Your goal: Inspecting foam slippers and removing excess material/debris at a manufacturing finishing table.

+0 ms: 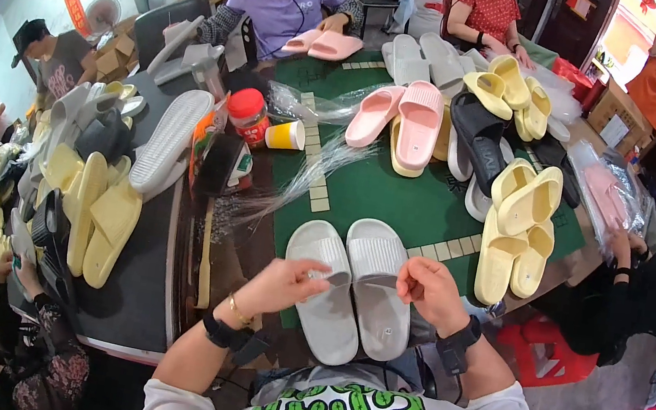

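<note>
A pair of grey slippers lies side by side in front of me, the left slipper (320,323) and the right slipper (382,323) with ribbed straps facing away. Over the left slipper's edge, near its strap, my left hand (282,283) hovers with thumb and forefinger stretched out and apart; nothing shows in it. Just right of the other slipper's strap is my right hand (433,293), its fingers curled in toward the thumb. Whatever those fingers hold, if anything, is hidden. Both wrists carry black bands.
Pink slippers (419,125), yellow slippers (517,233) and black slippers (478,138) crowd the green table mat (379,200). Clear plastic strips (311,175), a red-lidded jar (247,115) and a yellow cup (286,135) stand left. More slippers cover the dark side table (143,279). Several people work around.
</note>
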A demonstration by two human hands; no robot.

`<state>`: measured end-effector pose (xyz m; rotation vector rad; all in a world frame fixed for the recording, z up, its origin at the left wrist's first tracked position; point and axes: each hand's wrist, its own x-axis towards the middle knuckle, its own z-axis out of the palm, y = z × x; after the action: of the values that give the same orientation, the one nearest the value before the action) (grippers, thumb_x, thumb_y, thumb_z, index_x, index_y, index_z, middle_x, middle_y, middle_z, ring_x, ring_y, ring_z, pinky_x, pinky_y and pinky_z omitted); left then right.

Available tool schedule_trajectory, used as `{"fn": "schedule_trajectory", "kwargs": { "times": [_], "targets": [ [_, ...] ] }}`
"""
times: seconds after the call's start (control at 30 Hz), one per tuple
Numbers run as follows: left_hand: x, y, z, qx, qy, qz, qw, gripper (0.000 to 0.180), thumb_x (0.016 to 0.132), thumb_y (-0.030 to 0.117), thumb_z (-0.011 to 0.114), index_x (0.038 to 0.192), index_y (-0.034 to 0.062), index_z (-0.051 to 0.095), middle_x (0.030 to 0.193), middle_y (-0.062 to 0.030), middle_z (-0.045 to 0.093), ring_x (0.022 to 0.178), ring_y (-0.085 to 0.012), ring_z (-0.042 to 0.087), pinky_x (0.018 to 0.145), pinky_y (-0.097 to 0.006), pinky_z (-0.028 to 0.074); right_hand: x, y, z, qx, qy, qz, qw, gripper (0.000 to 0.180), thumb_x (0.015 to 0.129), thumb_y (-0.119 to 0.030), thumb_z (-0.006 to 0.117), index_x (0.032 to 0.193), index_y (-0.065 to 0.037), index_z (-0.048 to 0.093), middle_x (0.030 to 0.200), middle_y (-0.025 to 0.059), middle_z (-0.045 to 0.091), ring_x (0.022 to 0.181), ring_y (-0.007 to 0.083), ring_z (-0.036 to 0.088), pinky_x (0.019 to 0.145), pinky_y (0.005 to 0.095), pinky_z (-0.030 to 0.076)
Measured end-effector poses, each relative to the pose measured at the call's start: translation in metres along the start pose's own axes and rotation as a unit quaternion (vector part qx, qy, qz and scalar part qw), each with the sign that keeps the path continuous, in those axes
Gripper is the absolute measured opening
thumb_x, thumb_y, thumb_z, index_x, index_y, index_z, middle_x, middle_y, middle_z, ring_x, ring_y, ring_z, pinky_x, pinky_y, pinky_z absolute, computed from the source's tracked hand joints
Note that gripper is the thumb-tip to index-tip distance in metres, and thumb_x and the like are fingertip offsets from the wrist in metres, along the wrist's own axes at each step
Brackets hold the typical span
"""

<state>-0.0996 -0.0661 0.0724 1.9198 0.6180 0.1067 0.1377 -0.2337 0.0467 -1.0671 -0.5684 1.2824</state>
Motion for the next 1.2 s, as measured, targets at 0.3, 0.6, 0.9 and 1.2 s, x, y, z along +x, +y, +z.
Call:
{"fn": "schedule_trajectory", "kwargs": {
  "times": [0.3,0.6,0.9,1.2],
  "targets": [
    [-0.048,-0.006,0.016,-0.25,-0.095,-0.127,0.955,0.037,0.101,0.027,0.046,0.106,-0.004,0.066,0.085,-0.0066,0.068,0.065,-0.009,0.061,0.058,-0.022,0.048,0.002,0.01,-0.016,0.011,0.077,0.044,0.996,0.027,0.098,-0.022,0.049,0.081,-0.004,0.06,0.067,0.0054,0.061,0.054,0.0127,0.055,0.051,0.0239,0.044],
    [-0.068,0.019,0.04,0.167,-0.049,0.274,0.946,0.008,0.082,0.013,0.07,0.085,0.0053,0.07,0.077,-0.0073,0.065,0.068,-0.0244,0.063,0.061,-0.033,0.052,-0.032,0.027,-0.024,-0.029,0.069,0.219,0.973,0.028,0.098,-0.022,0.05,0.092,0.0,0.067,0.064,0.0057,0.064,0.047,0.0102,0.054,0.043,0.0212,0.042],
    [-0.06,-0.017,0.07,0.103,-0.121,0.245,0.956,0.009,0.085,0.014,0.065,0.084,0.0056,0.068,0.074,-0.009,0.062,0.068,-0.0279,0.063,0.059,-0.037,0.051,-0.048,0.051,-0.02,0.021,0.084,0.29,0.953,0.028,0.098,-0.023,0.05,0.103,0.001,0.065,0.075,0.0074,0.066,0.057,0.0105,0.059,0.05,0.0246,0.048],
    [-0.021,-0.055,0.067,0.288,0.107,0.204,0.929,0.016,0.082,0.011,0.063,0.096,0.0078,0.069,0.094,-0.0081,0.067,0.074,-0.0256,0.066,0.063,-0.035,0.055,0.009,0.055,0.002,0.038,0.093,0.212,0.972,0.03,0.1,-0.024,0.047,0.11,0.0,0.061,0.083,0.0051,0.066,0.065,0.0103,0.06,0.06,0.0261,0.051]
  ]
}}
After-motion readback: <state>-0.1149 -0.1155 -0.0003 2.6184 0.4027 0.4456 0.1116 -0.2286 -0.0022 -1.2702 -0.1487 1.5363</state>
